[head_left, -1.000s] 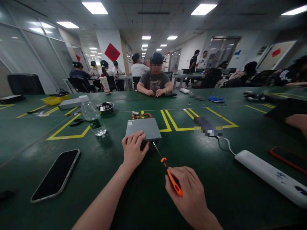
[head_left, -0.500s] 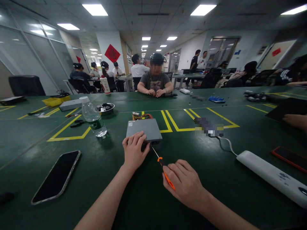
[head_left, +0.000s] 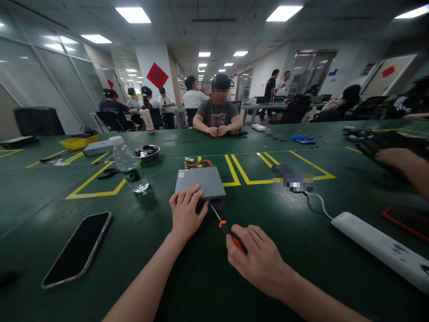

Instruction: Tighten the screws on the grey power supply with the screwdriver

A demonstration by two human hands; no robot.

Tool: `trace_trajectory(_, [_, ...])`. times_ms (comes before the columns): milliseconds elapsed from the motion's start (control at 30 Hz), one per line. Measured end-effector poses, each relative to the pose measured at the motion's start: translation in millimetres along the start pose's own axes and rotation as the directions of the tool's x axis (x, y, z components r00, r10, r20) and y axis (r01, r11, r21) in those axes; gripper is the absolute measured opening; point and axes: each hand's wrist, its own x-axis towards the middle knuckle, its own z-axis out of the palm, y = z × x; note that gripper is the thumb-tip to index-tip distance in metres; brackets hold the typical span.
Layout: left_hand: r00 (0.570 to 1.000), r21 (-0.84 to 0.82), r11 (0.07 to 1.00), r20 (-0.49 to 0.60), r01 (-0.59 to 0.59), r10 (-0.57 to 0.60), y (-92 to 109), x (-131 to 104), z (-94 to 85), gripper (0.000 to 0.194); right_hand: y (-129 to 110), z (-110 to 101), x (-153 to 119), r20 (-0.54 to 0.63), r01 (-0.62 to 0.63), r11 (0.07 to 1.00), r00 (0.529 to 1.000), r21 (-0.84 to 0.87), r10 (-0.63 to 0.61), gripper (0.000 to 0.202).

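A grey metal computer power supply lies flat on the green table, with a bundle of coloured cables at its far side. My left hand grips its near left corner, fingers on top and thumb at the front face. In my right hand is a screwdriver with an orange and black handle, its shaft slanting up and left. The tip meets the front face near my left thumb; exactly what it touches is too small to tell.
A water bottle and metal bowl stand left, a phone nearer. Rightward lie a white power strip, its cable, and a red-edged phone. A person sits opposite; another person's hand reaches in from the right.
The screwdriver tip has moved slightly up and left against the power supply, and my right fingers have shifted on the handle. At the right, another person's hand has moved with a dark object.
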Motion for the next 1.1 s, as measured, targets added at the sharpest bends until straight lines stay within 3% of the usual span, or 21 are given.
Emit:
trace_trajectory(133, [1.0,0.003,1.0,0.003,-0.001,0.001,-0.1,-0.1,-0.3,0.024,5.6,-1.5,0.5,0.063,0.225,0.973,0.972,0.04,-0.228,0.012])
trace_trajectory(233, [1.0,0.001,1.0,0.007,0.003,-0.003,-0.4,-0.3,-0.2,0.023,6.9,3.9,-1.1,0.028,0.283,0.957,0.958,0.067,-0.285,0.008])
trace_trajectory(300, [1.0,0.002,1.0,0.002,0.002,-0.002,-0.4,-0.5,-0.1,0.024,6.3,9.0,-3.0,-0.005,0.271,0.957,0.962,0.104,-0.272,0.005])
trace_trajectory(500, [1.0,0.003,1.0,0.0,0.002,-0.002,0.8,-0.3,-0.5,0.025,0.2,19.3,-6.8,-0.011,0.24,0.927,0.969,0.287,-0.247,0.038])
trace_trajectory(600, [1.0,0.005,1.0,0.012,0.006,-0.006,1.5,0.3,-0.9,0.024,-2.1,22.6,-7.3,0.009,0.255,0.909,0.962,0.33,-0.273,0.041])
trace_trajectory(833, [1.0,0.014,1.0,0.014,0.007,-0.007,2.6,0.4,-1.3,0.024,-1.0,24.2,-9.4,-0.039,0.2,0.905,0.979,0.374,-0.2,0.041])
trace_trajectory(1100, [1.0,0.019,1.0,0.005,0.001,-0.001,2.2,0.0,-0.6,0.025,-0.5,17.5,-8.9,0.085,0.145,0.878,0.975,0.456,-0.205,0.033])
